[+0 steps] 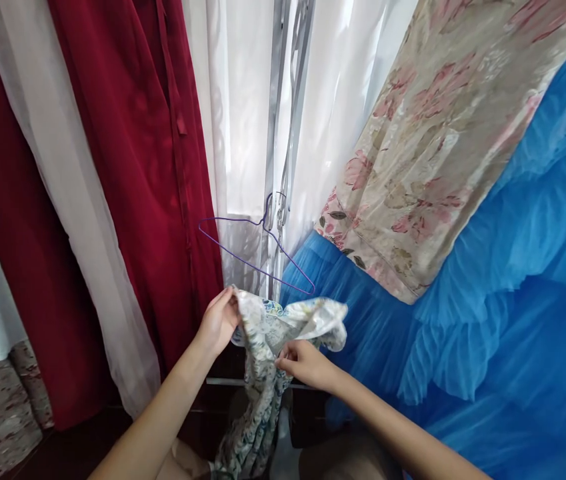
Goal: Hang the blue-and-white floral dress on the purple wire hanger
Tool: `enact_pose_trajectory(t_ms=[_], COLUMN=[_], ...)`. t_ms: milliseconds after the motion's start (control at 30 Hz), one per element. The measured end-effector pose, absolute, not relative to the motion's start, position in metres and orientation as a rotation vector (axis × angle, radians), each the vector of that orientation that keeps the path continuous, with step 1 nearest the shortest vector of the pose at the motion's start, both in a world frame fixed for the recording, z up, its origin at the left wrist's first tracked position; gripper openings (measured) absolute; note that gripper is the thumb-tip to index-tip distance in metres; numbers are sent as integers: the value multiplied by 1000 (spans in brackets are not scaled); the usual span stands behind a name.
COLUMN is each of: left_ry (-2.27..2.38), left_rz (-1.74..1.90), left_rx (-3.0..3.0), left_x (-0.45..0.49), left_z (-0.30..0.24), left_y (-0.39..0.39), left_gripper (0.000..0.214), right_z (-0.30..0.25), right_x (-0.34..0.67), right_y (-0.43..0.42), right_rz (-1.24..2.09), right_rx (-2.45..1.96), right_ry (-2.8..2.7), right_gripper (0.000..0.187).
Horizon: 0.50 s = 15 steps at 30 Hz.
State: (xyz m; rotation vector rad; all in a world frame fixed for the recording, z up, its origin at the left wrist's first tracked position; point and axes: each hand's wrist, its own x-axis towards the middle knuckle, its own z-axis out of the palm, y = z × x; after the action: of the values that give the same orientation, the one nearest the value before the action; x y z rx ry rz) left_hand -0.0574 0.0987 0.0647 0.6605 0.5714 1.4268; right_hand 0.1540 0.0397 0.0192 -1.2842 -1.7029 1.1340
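Note:
A white garment with a green and blue print, perhaps a dress (263,380), hangs bunched between my two hands, its lower part trailing toward my legs. My left hand (220,320) is closed on its upper left edge, with the fingertips partly behind the cloth. At the front of the garment, my right hand (305,363) pinches the fabric near its middle. A puffed upper part of the cloth spreads to the right above that hand. Just beyond the garment, a thin purple hanger (247,262) hangs by its hook on a metal chain (281,207), with nothing on it.
Dark red curtains (127,167) and pale sheer fabric hang on the left. White curtains (243,120) are behind the hanger. A beige floral cloth (423,147) and a blue tulle skirt (527,347) fill the right. A dark floor (87,440) shows below.

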Motion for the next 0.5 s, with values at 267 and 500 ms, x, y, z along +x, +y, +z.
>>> enact_pose_trajectory(t_ms=[267, 500], left_ry=[627, 641], left_rz=[1192, 317], left_rx=[1993, 2041], left_x=[-10, -41], left_z=[115, 71], left_y=[37, 31], left_gripper=[26, 51], right_z=[84, 107], right_x=[146, 178], right_y=[7, -15], right_rz=[1542, 1814], right_rx=[-829, -865], right_ry=[-1518, -1255], right_gripper=[40, 28])
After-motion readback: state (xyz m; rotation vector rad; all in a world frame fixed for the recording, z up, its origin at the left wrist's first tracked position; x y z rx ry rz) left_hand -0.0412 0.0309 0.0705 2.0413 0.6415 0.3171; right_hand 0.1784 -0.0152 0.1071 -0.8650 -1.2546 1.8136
